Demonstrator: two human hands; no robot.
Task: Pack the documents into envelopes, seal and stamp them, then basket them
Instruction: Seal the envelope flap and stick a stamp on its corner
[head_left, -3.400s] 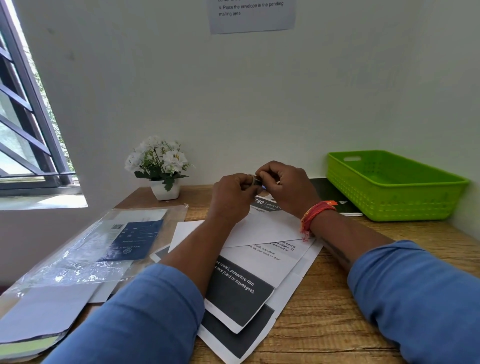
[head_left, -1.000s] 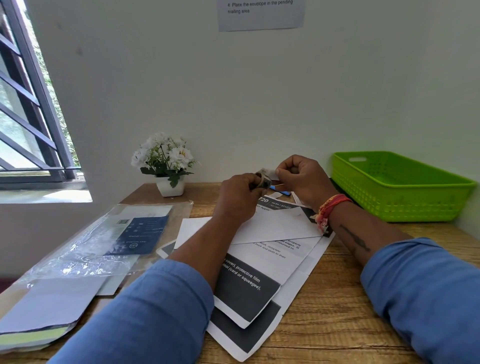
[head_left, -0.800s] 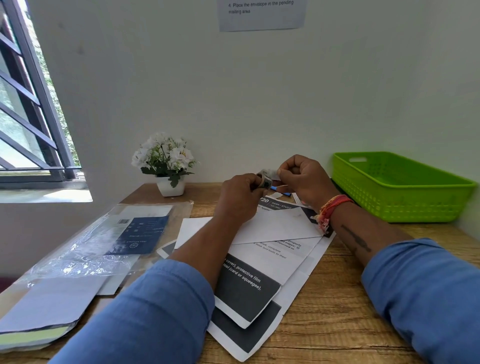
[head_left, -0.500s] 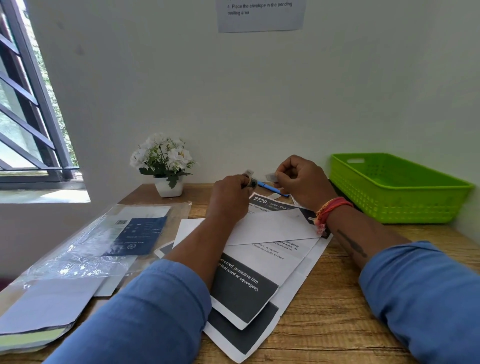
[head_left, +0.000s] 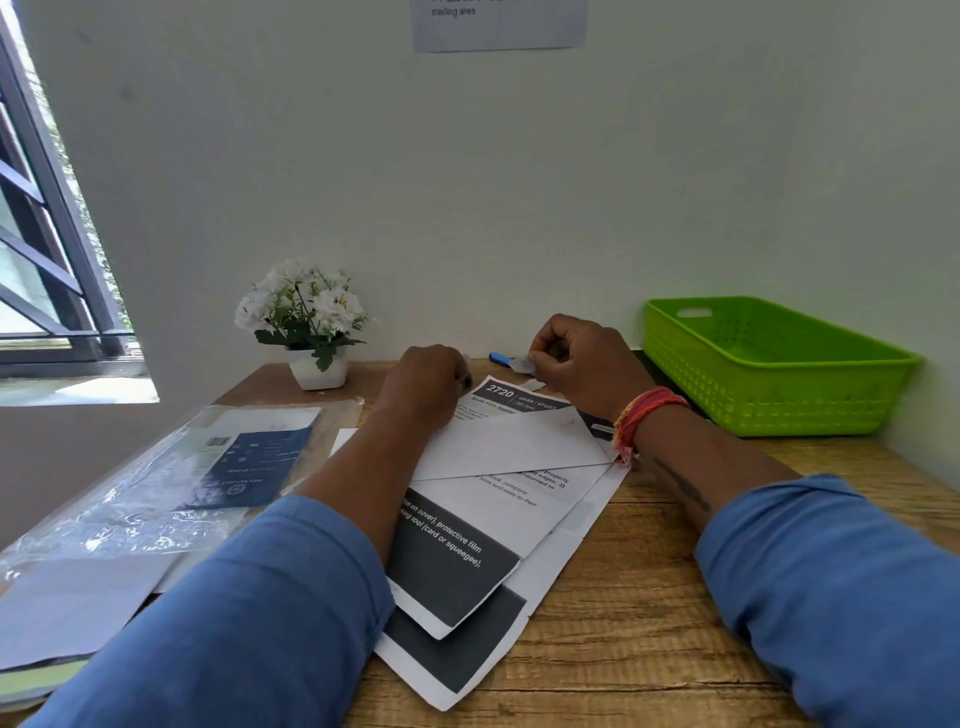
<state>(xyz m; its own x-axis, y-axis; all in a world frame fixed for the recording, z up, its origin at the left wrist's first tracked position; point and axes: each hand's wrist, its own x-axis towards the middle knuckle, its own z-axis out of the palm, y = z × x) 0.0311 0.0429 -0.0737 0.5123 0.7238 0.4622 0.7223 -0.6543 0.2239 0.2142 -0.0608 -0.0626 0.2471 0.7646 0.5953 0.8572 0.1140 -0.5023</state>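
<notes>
Nearest us, two blue sleeves frame the wooden desk (head_left: 649, 623). Between them we count at least three printed documents (head_left: 457, 566) fanned over one another, and on top of them one white envelope (head_left: 514, 447). To our left lies one clear plastic packet (head_left: 171, 483) holding a dark blue card.

Farther on, our left hand (head_left: 423, 387) is curled round a small roll or stamp strip that is mostly hidden; we cannot tell exactly what it is. Our right hand (head_left: 584, 364) pinches one small pale piece (head_left: 522, 364) between thumb and fingertips. A moment ago the two hands met over the envelope's top edge; now they have drawn apart, the left one lower and closer to the paper, and a blue pen (head_left: 501, 357) shows between them.

At the back stand one potted white flower (head_left: 306, 322) on the left and one green basket (head_left: 769, 364) on the right, with nothing visible in it. One notice (head_left: 498, 23) hangs on the wall.
</notes>
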